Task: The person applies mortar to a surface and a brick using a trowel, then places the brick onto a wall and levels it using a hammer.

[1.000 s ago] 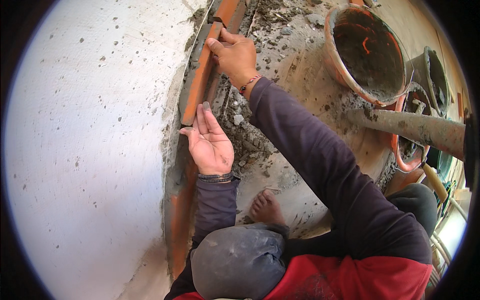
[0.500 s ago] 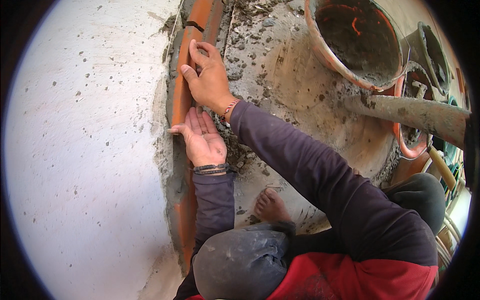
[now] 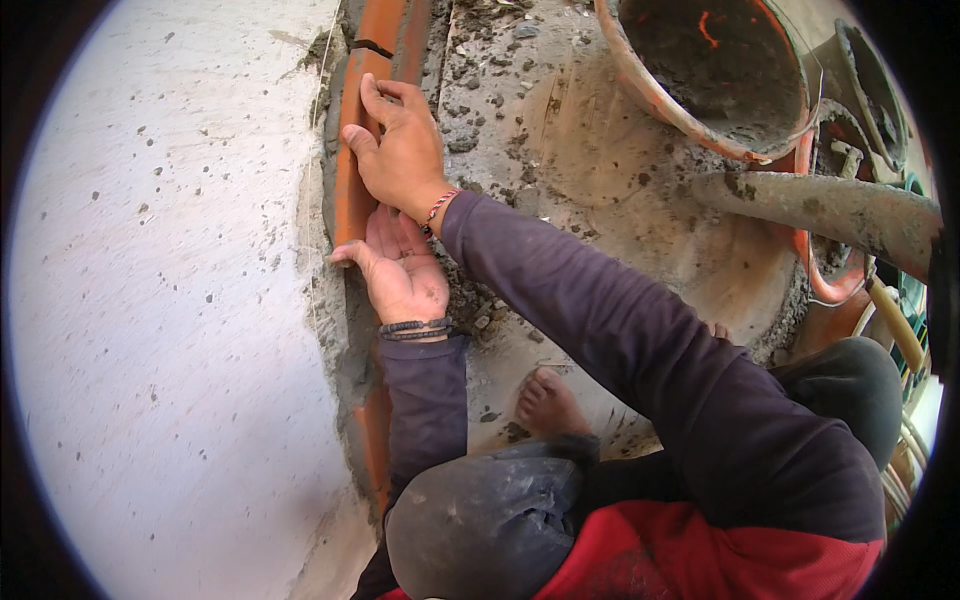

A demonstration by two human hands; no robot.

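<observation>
A long terracotta-orange tile (image 3: 352, 200) lies along the edge of a white, speckled surface, bedded in grey mortar. My right hand (image 3: 405, 150), with a red and white cord at the wrist, bends over it; thumb and fingers press on its upper part. Just below, my left hand (image 3: 405, 275), wearing dark bead bracelets, has its palm turned up and fingers stretched out beside the tile. Its thumb reaches across to the tile's left edge. The left fingertips are partly hidden beneath my right hand. Another orange tile (image 3: 381, 22) lines up beyond a narrow dark gap.
A thin string (image 3: 322, 85) runs along the white surface's (image 3: 180, 300) edge. Mortar crumbs litter the floor (image 3: 590, 190). At right stand a mortar-crusted bucket (image 3: 675, 130), a second bucket (image 3: 870, 95) and a grey pipe-like pole (image 3: 830, 215). My bare foot (image 3: 550, 402) rests near the tiles.
The whole view has shifted slightly, moving the tiles a little up and left in the picture. Both hands stay at the same tile, with the left fingers slightly further under the right hand.
</observation>
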